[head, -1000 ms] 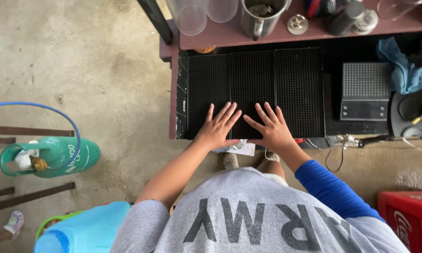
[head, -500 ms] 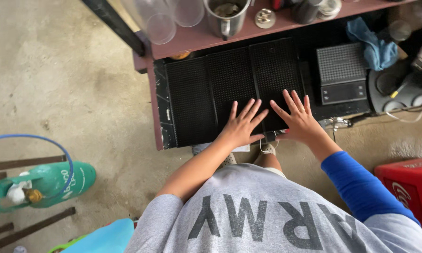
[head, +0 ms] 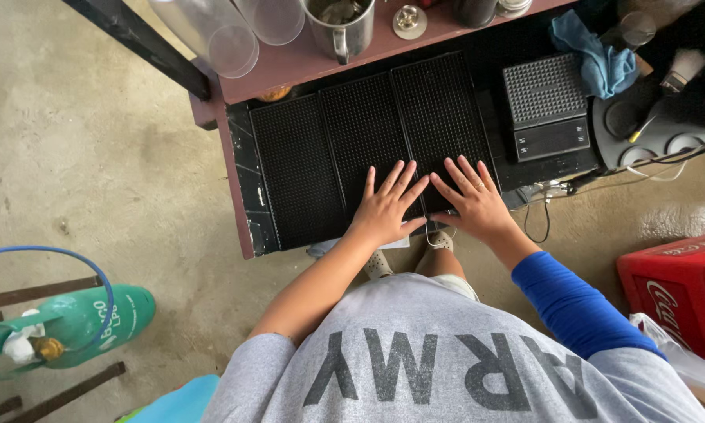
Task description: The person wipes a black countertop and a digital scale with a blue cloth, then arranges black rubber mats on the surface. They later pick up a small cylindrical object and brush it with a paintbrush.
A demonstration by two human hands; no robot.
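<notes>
We find both of our hands lying flat with fingers spread on the black ribbed mat (head: 352,149), the left hand (head: 385,210) and the right hand (head: 471,202) side by side at the mat's near edge, palms down and gripping nothing. The mat runs along the near edge of the counter (head: 235,149), and most of its ribbed surface beyond and to the left of the hands is bare. A small black scale (head: 546,110) sits just past the mat's right edge, a metal jug (head: 338,22) and clear cups (head: 235,39) stand on the shelf beyond its far edge, and a green gas cylinder (head: 74,325) lies well apart on the concrete floor (head: 94,141) to the mat's left.
</notes>
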